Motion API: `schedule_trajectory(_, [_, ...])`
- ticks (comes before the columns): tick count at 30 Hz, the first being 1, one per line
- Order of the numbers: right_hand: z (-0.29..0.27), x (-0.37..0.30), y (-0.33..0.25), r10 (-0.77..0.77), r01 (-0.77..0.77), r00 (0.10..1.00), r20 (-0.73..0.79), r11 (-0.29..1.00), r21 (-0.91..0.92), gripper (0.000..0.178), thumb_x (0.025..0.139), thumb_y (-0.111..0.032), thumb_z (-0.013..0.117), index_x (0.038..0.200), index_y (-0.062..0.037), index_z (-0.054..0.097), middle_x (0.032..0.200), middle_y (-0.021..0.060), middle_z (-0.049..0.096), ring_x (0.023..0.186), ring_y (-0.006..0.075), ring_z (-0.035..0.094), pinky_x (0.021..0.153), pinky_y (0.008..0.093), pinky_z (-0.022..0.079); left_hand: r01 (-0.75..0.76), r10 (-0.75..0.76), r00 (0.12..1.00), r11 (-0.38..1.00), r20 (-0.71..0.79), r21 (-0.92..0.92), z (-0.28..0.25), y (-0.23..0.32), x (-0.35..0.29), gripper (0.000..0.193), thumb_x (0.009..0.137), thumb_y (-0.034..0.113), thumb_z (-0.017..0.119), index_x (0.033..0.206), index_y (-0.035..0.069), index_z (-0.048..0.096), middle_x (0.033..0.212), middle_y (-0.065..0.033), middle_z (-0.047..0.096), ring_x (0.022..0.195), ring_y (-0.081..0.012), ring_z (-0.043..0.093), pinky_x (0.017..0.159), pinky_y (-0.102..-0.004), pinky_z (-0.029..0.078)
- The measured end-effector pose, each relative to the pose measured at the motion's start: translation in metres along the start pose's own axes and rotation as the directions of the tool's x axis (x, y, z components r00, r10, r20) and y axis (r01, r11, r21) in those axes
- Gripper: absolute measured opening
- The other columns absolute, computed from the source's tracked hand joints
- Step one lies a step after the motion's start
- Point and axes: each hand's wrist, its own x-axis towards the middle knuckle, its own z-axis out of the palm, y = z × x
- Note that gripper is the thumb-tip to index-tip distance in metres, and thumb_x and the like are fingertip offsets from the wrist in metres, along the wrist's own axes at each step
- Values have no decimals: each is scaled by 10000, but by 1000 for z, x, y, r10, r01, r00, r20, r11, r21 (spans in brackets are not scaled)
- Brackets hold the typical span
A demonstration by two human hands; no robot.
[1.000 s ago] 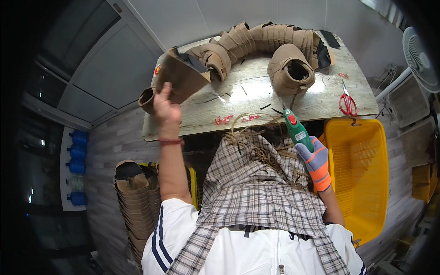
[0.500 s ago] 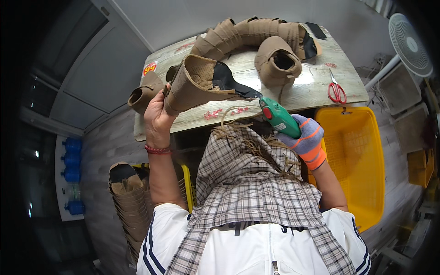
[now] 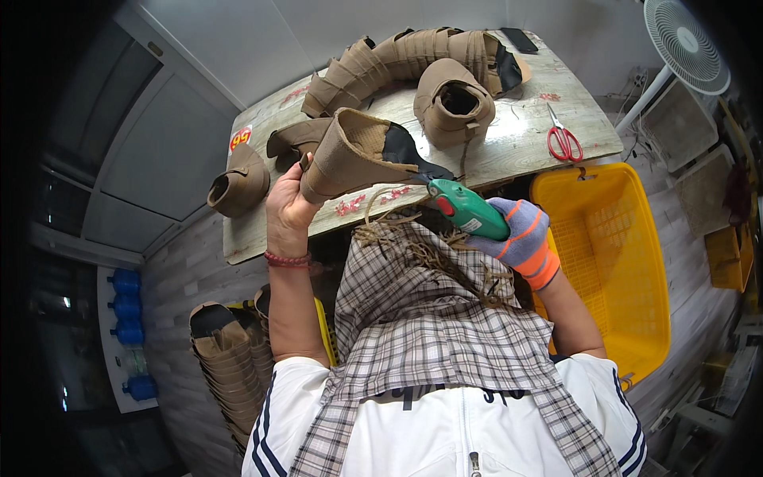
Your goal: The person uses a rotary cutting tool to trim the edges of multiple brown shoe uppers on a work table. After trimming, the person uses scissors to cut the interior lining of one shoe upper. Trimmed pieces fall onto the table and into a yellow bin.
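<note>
Over the table's near edge, my left hand (image 3: 292, 203) grips a brown shoe upper (image 3: 338, 168) by its side, fingers closed on it. The upper is tilted so its lighter, textured inside and black lining (image 3: 404, 149) face up. My right hand (image 3: 520, 234), in a grey and orange glove, is wrapped round a green handheld electric cutter (image 3: 470, 215) with a red button. The cutter's tip meets the upper's lower right edge; the exact contact is too small to make out. Thin brown trimmings (image 3: 433, 258) lie on my checked apron (image 3: 445, 342) below.
On the table (image 3: 584, 119) are a curved row of nested uppers (image 3: 397, 62), single uppers (image 3: 449, 111), red-handled scissors (image 3: 564, 143) and a phone (image 3: 519, 40). A yellow basket (image 3: 656, 246) stands at right, a fan (image 3: 687, 44) beyond. Stacked uppers (image 3: 230, 358) rise at lower left.
The whole view has shifted a little. The cutter has moved left along the upper's edge, and the held upper has come slightly nearer to me. Both hands keep their grips.
</note>
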Motion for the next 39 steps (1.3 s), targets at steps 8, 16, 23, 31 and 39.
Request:
schedule_trajectory(8, [1, 5, -5, -1, -1, 998, 66, 1000, 21, 454, 589, -407, 870, 861, -84, 702, 707, 123, 659, 608, 304, 636, 554, 347, 510, 143, -150, 955, 989, 258, 43, 3, -23, -6, 279, 1001, 110, 396, 1074, -97, 569, 1114, -257, 630, 1065, -346, 618, 986, -493, 480])
schedule_trajectory(16, [22, 2, -13, 51, -53, 999, 14, 990, 129, 510, 589, -407, 877, 904, -46, 701, 756, 142, 679, 622, 287, 657, 578, 329, 527, -194, 95, 914, 956, 393, 220, 10, -56, -24, 335, 984, 113, 431, 1270, -45, 506, 1300, -183, 566, 1225, -307, 529, 1085, -487, 376])
schedule_trajectory(23, [44, -4, -12, 222, -233, 972, 71, 923, 305, 590, 646, -401, 876, 1016, 0, 653, 775, 140, 689, 656, 216, 680, 612, 296, 532, -477, 272, 824, 807, 498, 349, -8, -79, -31, 432, 978, 199, 504, 1356, -5, 461, 1361, -130, 532, 1282, -285, 478, 1086, -459, 360])
schedule_trajectory(31, [44, 1, -24, 439, -489, 872, 217, 749, 448, 507, 717, -361, 846, 1023, -8, 649, 785, 89, 699, 672, 108, 647, 618, 265, 522, -724, 472, 684, 538, 557, 432, -33, -91, -21, 341, 961, 153, 549, 1286, 48, 551, 1280, -106, 594, 1180, -248, 566, 1009, -440, 449])
schedule_trajectory(39, [36, 17, -35, 456, -498, 866, 203, 757, 424, 474, 740, -361, 832, 993, -1, 656, 760, 65, 692, 653, 85, 624, 602, 254, 511, -816, 478, 579, 337, 661, 471, -42, -101, -14, 250, 888, -14, 616, 1121, 55, 672, 1106, -78, 686, 1021, -191, 640, 916, -352, 500])
